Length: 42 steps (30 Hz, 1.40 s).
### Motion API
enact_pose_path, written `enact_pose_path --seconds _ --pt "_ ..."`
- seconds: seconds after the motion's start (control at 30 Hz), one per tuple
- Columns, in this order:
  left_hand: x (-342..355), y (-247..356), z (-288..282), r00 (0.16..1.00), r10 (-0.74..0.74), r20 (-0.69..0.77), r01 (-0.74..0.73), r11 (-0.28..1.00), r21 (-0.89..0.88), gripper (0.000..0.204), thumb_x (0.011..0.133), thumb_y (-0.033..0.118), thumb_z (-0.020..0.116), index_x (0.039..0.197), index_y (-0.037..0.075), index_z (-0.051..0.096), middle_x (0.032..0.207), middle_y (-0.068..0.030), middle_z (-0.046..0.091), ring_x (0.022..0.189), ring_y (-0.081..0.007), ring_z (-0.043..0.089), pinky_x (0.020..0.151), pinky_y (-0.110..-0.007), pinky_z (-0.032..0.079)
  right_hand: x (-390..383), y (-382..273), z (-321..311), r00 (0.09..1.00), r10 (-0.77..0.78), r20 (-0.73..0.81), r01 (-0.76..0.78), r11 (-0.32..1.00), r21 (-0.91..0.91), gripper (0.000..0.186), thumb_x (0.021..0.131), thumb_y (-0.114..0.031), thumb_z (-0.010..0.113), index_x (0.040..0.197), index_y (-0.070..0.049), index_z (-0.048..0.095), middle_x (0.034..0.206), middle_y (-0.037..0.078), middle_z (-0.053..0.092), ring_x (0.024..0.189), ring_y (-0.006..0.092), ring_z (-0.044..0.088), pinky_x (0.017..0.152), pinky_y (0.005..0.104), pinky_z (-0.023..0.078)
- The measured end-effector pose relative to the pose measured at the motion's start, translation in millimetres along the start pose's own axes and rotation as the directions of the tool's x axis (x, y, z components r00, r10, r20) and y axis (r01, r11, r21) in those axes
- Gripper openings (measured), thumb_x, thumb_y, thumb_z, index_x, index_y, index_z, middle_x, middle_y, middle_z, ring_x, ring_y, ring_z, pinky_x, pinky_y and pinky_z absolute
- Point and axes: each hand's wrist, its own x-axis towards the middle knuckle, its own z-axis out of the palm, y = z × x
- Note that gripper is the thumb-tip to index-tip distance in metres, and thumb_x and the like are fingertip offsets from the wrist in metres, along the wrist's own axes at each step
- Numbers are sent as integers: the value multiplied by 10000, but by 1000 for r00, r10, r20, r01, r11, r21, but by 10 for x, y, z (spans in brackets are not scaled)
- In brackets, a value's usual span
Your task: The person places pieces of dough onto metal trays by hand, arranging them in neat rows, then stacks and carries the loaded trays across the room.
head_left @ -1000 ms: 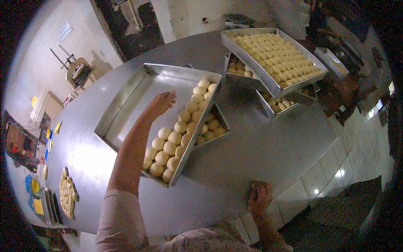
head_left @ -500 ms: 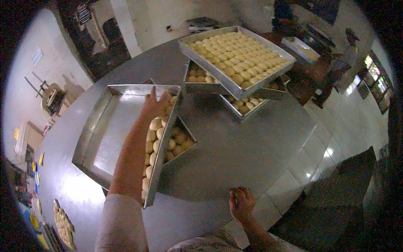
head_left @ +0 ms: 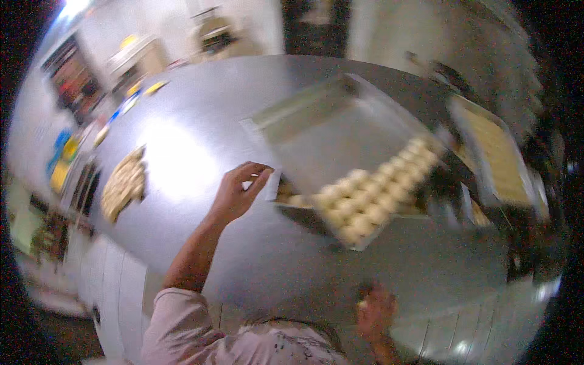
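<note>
My left hand (head_left: 249, 179) is beside the left corner of a stack of metal trays, thumb and fingertips bent together; whether they grip anything is unclear. The upper tray (head_left: 304, 125) has rows of pale dough balls (head_left: 377, 194) along its right side and is bare elsewhere; a lower tray (head_left: 272, 185) with more balls shows beneath it. Low at the right, my right hand (head_left: 374, 307) is blurred and curled, seemingly around a small thing I cannot make out. Both sit over or by a round steel table (head_left: 255, 261).
Long dough pieces (head_left: 121, 182) lie in a heap on the left of the table, with small yellow and blue items (head_left: 115, 112) behind. At right, a dough-filled tray (head_left: 493, 152) sits on other trays. Blue and yellow things (head_left: 64, 155) are beyond the left edge.
The view has swung left and blurred. My left hand has left the upper tray's inside and moved to its left corner. My right hand stays low at the right, curled.
</note>
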Motion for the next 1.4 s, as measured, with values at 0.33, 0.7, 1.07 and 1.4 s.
enact_pose_path --seconds 0.33,0.7,1.07,1.4 --pt "-1662 -2773 -1858 538 -282 -794 753 584 303 324 813 305 551 983 38 618 936 -164 594 894 -329 534 828 -406 406 -207 -728 523 978 128 -167 -116 990 80 303 852 -193 523 1049 29 462 1041 208 488 978 361 447 919 473 320" --pt "-587 -4269 -2348 545 -205 -813 770 507 388 596 825 441 488 1230 9 422 1152 -218 494 1044 -353 470 879 -427 377 96 -167 888 763 589 -265 -607 795 21 395 842 -224 550 1097 68 474 1177 273 451 1073 388 448 941 468 329" --pt "-1210 -3918 -2391 891 -255 -375 230 967 -111 443 812 266 609 1142 6 466 989 -114 563 907 -212 543 761 -330 443 198 416 971 781 554 -288 -544 830 122 435 736 -220 629 1083 -4 481 1117 250 451 1074 421 391 955 490 271" --pt "-1107 -978 -897 904 -417 -94 353 851 -390 307 849 147 538 1129 45 467 1056 -91 497 958 -189 486 824 -309 429 485 466 777 906 250 -342 -210 966 151 261 725 -163 590 900 15 513 946 214 490 948 396 446 845 473 370"
